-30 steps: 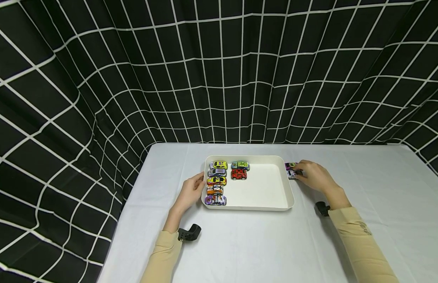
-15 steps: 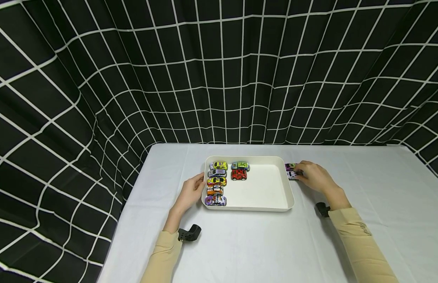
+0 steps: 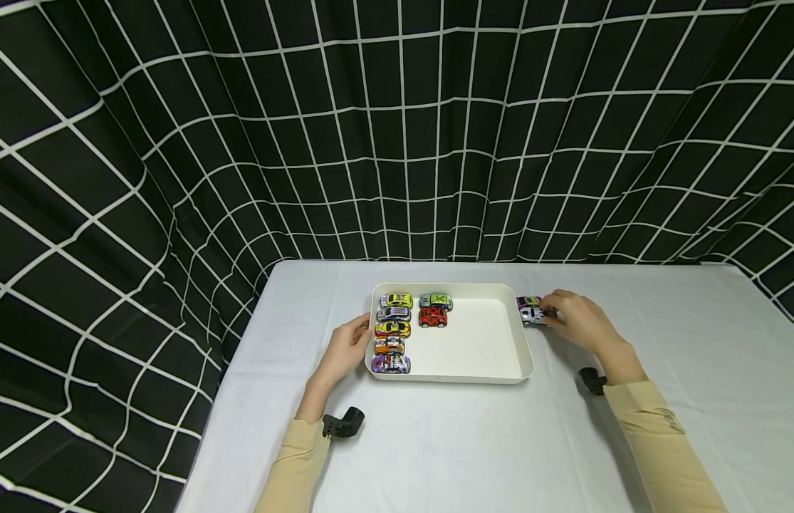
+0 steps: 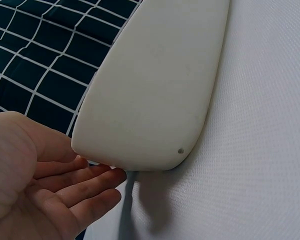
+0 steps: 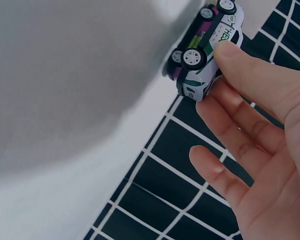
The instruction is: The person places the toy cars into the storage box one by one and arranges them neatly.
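Observation:
My left hand [image 3: 343, 347] rests against the left end of a white tray [image 3: 467, 378], its relaxed fingers touching the outer wall. The left wrist view shows that hand [image 4: 65, 185] at the corner of the tray [image 4: 150, 90]. My right hand [image 3: 582, 322] pinches a white toy car [image 3: 531, 315] just outside the tray's right side. In the right wrist view, the thumb of this hand [image 5: 260, 125] lies on the side of the white, green-marked toy car [image 5: 202, 75], with fingers behind it. A purple-and-green toy car [image 3: 528, 301] sits right beside it, largely hidden in the right wrist view.
Inside the tray, several toy cars form a column along the left wall, among them a purple one [image 3: 391, 364]. A green-and-blue car [image 3: 436, 301] and a red car [image 3: 433, 317] make a second column. White cloth covers the table [image 3: 448, 449]; a black gridded curtain [image 3: 403, 128] hangs behind.
My right hand has shifted slightly right and up, and more of the white toy car shows, slightly turned. The left hand and the tray stay where they were.

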Motion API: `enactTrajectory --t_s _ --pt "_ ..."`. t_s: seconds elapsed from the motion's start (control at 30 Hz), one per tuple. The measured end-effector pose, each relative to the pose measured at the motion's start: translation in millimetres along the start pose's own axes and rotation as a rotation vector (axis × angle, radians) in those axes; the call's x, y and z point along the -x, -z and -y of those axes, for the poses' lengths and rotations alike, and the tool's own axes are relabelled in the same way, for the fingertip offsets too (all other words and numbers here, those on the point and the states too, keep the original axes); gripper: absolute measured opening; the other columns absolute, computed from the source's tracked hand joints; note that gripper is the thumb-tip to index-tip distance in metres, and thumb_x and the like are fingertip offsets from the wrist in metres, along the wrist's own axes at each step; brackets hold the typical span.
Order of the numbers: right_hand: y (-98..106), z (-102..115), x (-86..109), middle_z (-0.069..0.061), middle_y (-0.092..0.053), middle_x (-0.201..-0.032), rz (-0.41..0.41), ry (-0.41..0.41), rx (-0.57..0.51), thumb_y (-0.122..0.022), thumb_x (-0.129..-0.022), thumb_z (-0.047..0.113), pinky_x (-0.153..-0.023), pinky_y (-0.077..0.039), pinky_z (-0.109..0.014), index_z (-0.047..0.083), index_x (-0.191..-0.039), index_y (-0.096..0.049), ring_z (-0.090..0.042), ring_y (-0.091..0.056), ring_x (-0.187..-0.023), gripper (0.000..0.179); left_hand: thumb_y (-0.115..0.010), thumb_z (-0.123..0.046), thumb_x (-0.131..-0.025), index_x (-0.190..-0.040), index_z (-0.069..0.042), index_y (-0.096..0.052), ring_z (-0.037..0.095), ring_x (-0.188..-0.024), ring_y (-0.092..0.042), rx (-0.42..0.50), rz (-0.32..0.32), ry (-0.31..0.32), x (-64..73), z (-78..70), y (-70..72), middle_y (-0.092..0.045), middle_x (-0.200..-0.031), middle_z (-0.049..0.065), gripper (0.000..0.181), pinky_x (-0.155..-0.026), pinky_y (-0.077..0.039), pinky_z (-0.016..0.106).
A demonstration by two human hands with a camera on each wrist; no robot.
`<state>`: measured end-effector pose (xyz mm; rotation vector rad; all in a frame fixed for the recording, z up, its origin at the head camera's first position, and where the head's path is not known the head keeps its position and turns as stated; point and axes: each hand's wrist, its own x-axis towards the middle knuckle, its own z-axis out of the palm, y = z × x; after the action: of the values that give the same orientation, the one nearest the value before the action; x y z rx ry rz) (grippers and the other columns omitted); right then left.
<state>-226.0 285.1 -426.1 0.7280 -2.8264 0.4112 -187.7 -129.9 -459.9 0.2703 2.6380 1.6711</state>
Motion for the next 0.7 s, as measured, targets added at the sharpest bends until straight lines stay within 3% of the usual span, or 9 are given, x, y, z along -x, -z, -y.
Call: enactTrajectory --t_s 0.43,0.7 --pt "13.5 8.0 -2.2 -0.010 -0.063 -0.083 -0.136 0.081 0.063 -0.077 -0.070 0.001 -0.057 -0.050 -0.044 0.001 -0.086 -0.067 -0.027 -0.060 -0.069 0.019 -0.050 -0.003 -0.094 -0.132 0.012 -0.041 0.034 -0.109 -0.057 -0.006 0.000 0.006 0.5 -0.7 0.0 -0.052 -0.125 0.027 0.042 -0.092 -0.049 0.034" --pt "23.0 23.6 -9.2 -0.008 -0.063 -0.082 -0.156 0.116 0.090 -0.077 -0.070 0.002 -0.056 -0.049 -0.041 0.002 -0.084 -0.067 -0.024 -0.059 -0.067 0.017 -0.049 -0.004 -0.094 -0.132 0.012 -0.041 0.034 -0.109 -0.057 -0.017 0.002 0.007 0.6 -1.8 0.0 -0.052 -0.124 0.028 0.042 -0.092 -0.049 0.035"
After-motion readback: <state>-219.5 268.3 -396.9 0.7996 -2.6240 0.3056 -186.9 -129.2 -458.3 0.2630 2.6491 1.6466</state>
